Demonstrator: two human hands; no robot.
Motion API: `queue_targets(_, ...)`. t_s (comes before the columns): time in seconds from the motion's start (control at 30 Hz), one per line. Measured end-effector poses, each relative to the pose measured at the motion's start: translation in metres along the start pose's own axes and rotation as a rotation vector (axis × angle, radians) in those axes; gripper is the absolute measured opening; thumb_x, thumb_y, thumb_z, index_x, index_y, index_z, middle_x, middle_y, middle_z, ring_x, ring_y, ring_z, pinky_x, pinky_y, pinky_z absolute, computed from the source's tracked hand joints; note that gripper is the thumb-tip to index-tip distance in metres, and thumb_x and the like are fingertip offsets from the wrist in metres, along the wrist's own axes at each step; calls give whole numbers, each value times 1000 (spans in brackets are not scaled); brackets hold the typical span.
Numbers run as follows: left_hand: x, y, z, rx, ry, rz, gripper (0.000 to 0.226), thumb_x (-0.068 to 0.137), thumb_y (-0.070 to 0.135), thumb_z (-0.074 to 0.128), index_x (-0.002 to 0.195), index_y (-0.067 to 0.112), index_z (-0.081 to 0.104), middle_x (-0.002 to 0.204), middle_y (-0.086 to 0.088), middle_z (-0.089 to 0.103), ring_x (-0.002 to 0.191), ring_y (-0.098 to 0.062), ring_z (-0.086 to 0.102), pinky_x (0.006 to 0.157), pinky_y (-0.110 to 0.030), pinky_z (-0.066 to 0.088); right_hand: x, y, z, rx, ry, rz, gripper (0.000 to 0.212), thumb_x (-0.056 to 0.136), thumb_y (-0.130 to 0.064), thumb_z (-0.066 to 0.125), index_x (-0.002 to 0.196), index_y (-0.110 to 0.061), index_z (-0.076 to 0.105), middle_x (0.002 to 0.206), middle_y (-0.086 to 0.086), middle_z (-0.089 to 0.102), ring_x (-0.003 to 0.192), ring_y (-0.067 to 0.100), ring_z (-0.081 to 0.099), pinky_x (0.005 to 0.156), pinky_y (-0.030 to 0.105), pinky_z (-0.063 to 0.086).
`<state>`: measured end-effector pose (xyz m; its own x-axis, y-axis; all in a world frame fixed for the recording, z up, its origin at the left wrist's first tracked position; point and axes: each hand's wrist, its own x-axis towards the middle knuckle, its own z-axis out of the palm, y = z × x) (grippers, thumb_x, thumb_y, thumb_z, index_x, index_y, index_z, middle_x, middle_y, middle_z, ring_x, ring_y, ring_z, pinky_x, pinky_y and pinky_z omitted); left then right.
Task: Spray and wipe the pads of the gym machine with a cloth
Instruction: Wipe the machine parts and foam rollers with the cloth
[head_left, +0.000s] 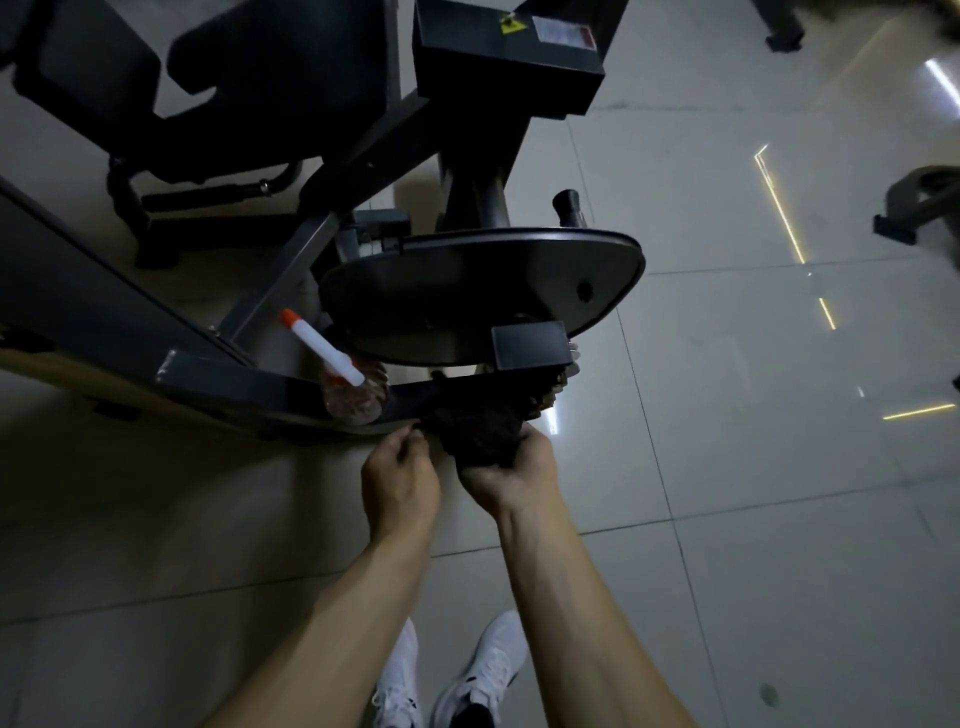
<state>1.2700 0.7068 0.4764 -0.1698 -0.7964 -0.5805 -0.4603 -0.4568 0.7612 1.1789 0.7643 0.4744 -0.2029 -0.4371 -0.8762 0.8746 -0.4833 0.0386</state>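
Observation:
A dark crumpled cloth (475, 428) lies bunched on the grey base bar (234, 376) of the gym machine. My right hand (511, 470) grips the cloth from below, fingers curled round it. My left hand (400, 475) pinches the cloth's left edge with curled fingers. A clear spray bottle (356, 397) with a white nozzle and orange tip stands on the same bar, just left of the cloth. Dark pads (270, 47) of the machine sit at the top left, away from both hands.
A round dark metal disc (483, 296) with a grey box bracket (530, 345) overhangs the cloth. A black housing with a warning sticker (509, 57) is above it. Pale floor tiles (753, 415) spread to the right. White shoes (452, 680) stand at the bottom.

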Motion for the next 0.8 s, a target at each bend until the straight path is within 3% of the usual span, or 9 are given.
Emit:
queue_targets(0.07, -8, 4, 4, 9, -47, -11, 27, 102, 21, 53, 122, 22, 72, 117, 1, 72, 109, -19, 66, 102, -44, 53, -15, -4, -1, 10, -86, -5, 22, 82, -3, 45, 66, -18, 46, 60, -8, 38, 47, 7, 36, 58, 12, 27)
queue_targets(0.13, -16, 9, 10, -5, -105, -9, 24, 102, 20, 55, 118, 22, 73, 116, 0, 73, 109, -19, 67, 102, -42, 53, -40, -23, 5, 32, -220, -20, 25, 90, -8, 52, 66, -17, 52, 54, -8, 47, 42, 7, 47, 51, 12, 33)
queue_targets(0.2, -24, 17, 15, -6, -148, 27, 19, 103, 24, 58, 116, 25, 72, 116, 3, 72, 110, -17, 65, 102, -39, 52, -54, -46, 3, -105, -191, -254, 20, 95, -15, 58, 75, -12, 61, 61, 2, 60, 50, 18, 64, 61, 31, 59)
queue_targets(0.27, -31, 27, 19, 5, -194, 85, 20, 104, 26, 58, 120, 26, 68, 120, 7, 69, 111, -13, 63, 93, -28, 49, -60, -62, -11, -307, -60, -466, 21, 98, -26, 64, 94, -5, 67, 84, 14, 66, 75, 35, 70, 85, 58, 60)
queue_targets(0.3, -32, 32, 22, 13, -212, 110, 26, 104, 26, 57, 129, 23, 65, 125, 7, 66, 112, -10, 61, 89, -22, 46, -62, -66, -19, -381, 42, -534, 26, 96, -27, 68, 103, -2, 67, 88, 18, 65, 80, 39, 69, 81, 60, 59)
queue_targets(0.43, -27, 52, 34, -45, -305, 192, 54, 102, 40, 58, 150, 17, 47, 143, 7, 57, 117, -1, 58, 90, -10, 44, -49, -57, -38, -532, 272, -770, 18, 93, -10, 73, 111, -9, 70, 89, 20, 74, 68, 34, 68, 49, 35, 51)
queue_targets(0.53, -22, 64, 40, 14, -322, 247, 24, 103, 43, 54, 110, 25, 69, 103, 10, 70, 76, 20, 58, 58, 1, 39, -35, -38, -22, -612, 204, -871, 12, 95, -14, 70, 105, -8, 73, 86, 15, 74, 66, 26, 67, 49, 32, 51)
queue_targets(0.63, -18, 67, 40, 113, -304, 282, 48, 103, 48, 52, 65, 19, 54, 60, 5, 50, 42, 4, 48, 40, -7, 33, -21, -23, -14, -629, 219, -937, 24, 86, -33, 71, 97, -12, 74, 85, 17, 72, 75, 31, 68, 66, 50, 57)
queue_targets(0.8, -19, 72, 41, 219, -263, 342, 59, 103, 45, 53, 53, 19, 36, 48, 6, 33, 35, -1, 36, 38, -14, 27, -10, -35, -13, -620, 231, -842, 17, 84, -33, 69, 88, -17, 75, 86, 29, 69, 73, 46, 66, 63, 51, 53)
